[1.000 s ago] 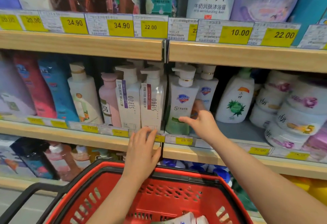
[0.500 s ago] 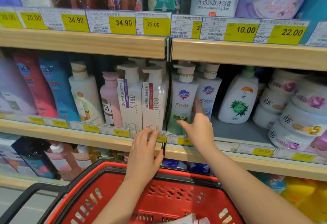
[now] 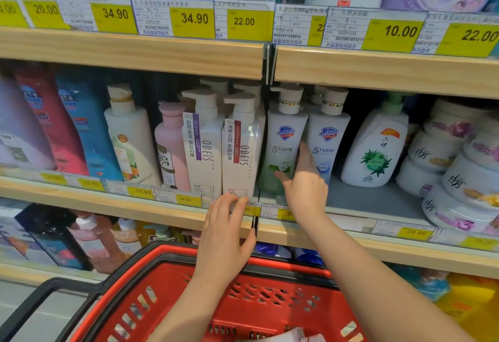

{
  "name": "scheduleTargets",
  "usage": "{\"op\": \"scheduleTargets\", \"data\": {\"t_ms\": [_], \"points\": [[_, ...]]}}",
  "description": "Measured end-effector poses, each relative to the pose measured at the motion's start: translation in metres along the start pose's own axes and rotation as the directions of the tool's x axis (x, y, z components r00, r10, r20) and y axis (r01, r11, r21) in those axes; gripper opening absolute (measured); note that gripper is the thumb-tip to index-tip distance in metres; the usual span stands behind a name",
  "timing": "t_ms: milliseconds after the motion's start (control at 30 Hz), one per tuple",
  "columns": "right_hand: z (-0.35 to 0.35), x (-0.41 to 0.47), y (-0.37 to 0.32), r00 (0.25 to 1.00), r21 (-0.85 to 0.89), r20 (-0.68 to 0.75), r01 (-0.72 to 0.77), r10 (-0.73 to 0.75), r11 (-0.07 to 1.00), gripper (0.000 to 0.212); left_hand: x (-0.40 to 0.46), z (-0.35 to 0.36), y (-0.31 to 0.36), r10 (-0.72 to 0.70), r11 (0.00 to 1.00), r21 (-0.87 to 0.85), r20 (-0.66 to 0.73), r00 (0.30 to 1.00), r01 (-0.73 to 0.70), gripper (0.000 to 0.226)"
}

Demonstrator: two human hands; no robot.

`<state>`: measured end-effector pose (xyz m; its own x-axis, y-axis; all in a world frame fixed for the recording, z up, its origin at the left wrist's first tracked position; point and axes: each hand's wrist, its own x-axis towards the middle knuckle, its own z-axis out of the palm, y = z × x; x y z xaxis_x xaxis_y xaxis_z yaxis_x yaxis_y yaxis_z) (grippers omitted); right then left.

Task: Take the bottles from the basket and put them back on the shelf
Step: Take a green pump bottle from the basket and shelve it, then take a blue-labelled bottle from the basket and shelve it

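Note:
A white-and-green Safeguard pump bottle stands upright on the middle shelf. My right hand grips its lower right side, thumb on the front, fingers slid between it and the white-and-blue Safeguard bottle beside it. My left hand lies flat on the shelf's front edge below a white OBEIS bottle, holding nothing. The red basket with black handles sits under my arms. A white item shows at its bottom edge, mostly out of view.
A second OBEIS bottle, a pink bottle and a white bottle stand to the left. A white bottle with a green pump and stacked tubs fill the right. The wooden upper shelf hangs close above the pump heads.
My right hand has slid up and further in along the green Safeguard bottle's right side. The camera has moved closer to the shelf. My left hand stays on the shelf edge.

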<state>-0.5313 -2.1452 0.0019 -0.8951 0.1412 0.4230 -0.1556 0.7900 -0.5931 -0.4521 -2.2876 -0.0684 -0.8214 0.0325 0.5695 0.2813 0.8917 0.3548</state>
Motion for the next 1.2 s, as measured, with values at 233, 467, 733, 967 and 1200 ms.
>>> {"op": "scheduleTargets", "data": {"t_ms": [233,467,733,967,1200], "points": [[0.008,0.006,-0.004,1.000,-0.069,0.020,-0.010,0.012,0.998,0.068,-0.002,0.000,-0.001,-0.003,1.000,0.002,0.016,1.000,0.003,0.057],[-0.006,-0.002,-0.009,0.996,-0.104,0.083,-0.008,0.017,0.995,0.075,-0.002,-0.005,0.000,0.015,1.000,0.017,0.063,0.998,-0.016,0.061],[-0.068,-0.068,-0.029,0.966,-0.089,0.136,0.232,-0.219,0.969,0.049,-0.053,-0.088,-0.012,-0.030,0.995,0.093,0.125,0.992,0.018,0.055],[-0.038,-0.164,-0.035,0.798,-0.011,0.457,0.447,-0.393,0.895,0.047,-0.156,-0.165,-0.065,-0.235,0.938,0.311,0.245,0.941,0.153,0.061],[0.042,-0.254,-0.015,0.470,0.042,0.826,0.502,-0.312,0.864,0.053,-0.224,-0.181,-0.098,-0.348,0.916,0.324,0.347,0.871,0.238,0.062]]}}
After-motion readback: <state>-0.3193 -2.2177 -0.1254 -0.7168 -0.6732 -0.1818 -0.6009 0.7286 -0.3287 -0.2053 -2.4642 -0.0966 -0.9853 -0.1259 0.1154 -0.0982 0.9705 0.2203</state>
